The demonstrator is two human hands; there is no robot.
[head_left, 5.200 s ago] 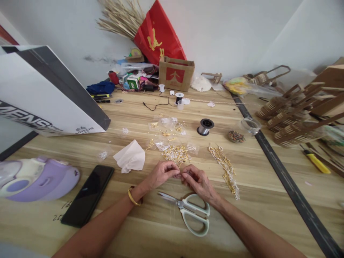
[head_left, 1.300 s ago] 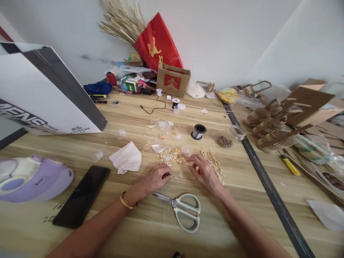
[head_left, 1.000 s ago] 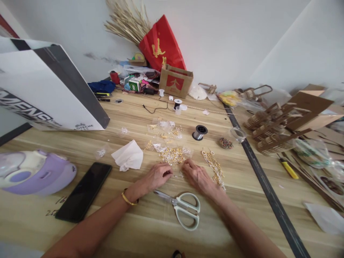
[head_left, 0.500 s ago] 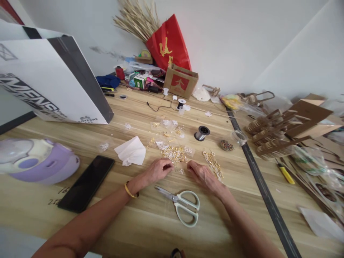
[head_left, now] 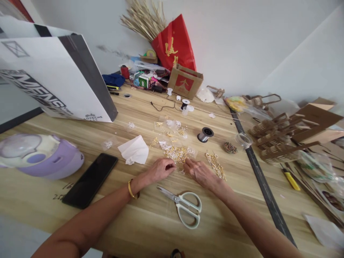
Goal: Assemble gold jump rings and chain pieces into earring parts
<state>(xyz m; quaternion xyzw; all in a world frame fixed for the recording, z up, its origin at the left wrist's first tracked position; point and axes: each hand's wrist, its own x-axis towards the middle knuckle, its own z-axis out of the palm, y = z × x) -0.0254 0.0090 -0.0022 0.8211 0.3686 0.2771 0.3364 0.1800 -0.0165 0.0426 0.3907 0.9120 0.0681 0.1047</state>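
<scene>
The worktop (head_left: 129,229) spreads beneath the fingers, with a white paper bag (head_left: 53,77) standing far to their left. A black phone (head_left: 90,181) lies nearer on that side. Scissors (head_left: 176,199), blades slightly parted, lie just this side of the fingers. The left hand (head_left: 162,169) curls, thumb and forefinger close together; the right hand (head_left: 198,172) has its fingers bunched and bent downward. I cannot tell whether either grips anything. Gold and silver beads (head_left: 174,153) lie heaped just beyond the fingertips; a few tiny clear pieces (head_left: 181,172) sit between the hands.
</scene>
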